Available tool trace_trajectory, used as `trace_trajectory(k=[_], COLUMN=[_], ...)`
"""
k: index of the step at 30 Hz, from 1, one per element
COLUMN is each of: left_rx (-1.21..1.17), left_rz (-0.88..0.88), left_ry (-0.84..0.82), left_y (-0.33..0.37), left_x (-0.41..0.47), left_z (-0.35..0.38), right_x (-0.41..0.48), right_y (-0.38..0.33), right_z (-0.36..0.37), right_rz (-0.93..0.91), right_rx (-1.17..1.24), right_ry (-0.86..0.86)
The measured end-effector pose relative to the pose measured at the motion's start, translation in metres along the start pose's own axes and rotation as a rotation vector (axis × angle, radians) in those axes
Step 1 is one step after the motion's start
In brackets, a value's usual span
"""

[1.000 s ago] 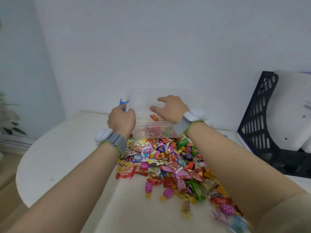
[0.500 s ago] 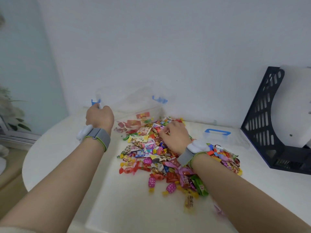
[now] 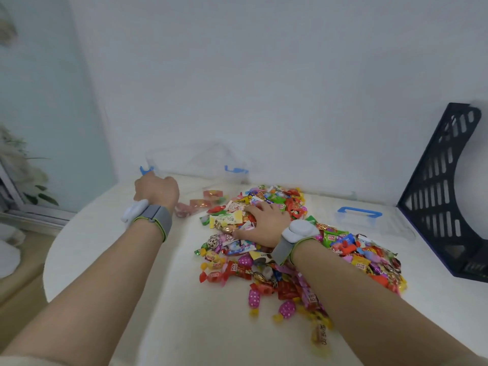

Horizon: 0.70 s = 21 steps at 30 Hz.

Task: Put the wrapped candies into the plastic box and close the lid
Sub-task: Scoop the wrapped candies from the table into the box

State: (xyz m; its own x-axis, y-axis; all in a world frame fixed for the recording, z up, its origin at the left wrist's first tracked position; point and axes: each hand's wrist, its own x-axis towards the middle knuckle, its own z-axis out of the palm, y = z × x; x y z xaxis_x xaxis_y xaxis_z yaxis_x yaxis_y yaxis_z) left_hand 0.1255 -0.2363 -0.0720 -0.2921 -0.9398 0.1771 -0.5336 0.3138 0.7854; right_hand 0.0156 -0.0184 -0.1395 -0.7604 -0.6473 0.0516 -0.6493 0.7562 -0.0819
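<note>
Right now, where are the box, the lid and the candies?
box (image 3: 195, 165): head view, clear side wall.
lid (image 3: 359, 212): head view, blue handle.
candies (image 3: 343, 244): head view, right part of the pile.

Both forearms outstretched, left hand (image 3: 155, 190) clenched, right hand (image 3: 264, 223) palm-down, fingers (image 3: 253, 210) curled.

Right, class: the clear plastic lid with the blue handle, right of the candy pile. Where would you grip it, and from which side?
Probably the blue handle, taken from above: the clear plastic lid lies flat on the white table, so its thin edges offer little, while the handle seems raised and nothing covers it.
</note>
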Motion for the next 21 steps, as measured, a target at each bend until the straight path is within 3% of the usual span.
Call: trace_trajectory(k=[8, 14, 21], left_rx=[-0.02, -0.005, 0.122], left_rz=[0.018, 0.075, 0.019], left_ry=[-0.177, -0.295, -0.26], left_y=[0.008, 0.007, 0.016], left_x=[-0.013, -0.021, -0.024], left_z=[-0.006, -0.016, -0.005], right_x=[0.003, 0.0, 0.004], right_y=[0.012, 0.027, 0.016], right_z=[-0.005, -0.018, -0.052], right_rz=[-0.017, -0.03, 0.021], right_rx=[0.079, 0.099, 0.426], right_ry=[0.049, 0.295, 0.514])
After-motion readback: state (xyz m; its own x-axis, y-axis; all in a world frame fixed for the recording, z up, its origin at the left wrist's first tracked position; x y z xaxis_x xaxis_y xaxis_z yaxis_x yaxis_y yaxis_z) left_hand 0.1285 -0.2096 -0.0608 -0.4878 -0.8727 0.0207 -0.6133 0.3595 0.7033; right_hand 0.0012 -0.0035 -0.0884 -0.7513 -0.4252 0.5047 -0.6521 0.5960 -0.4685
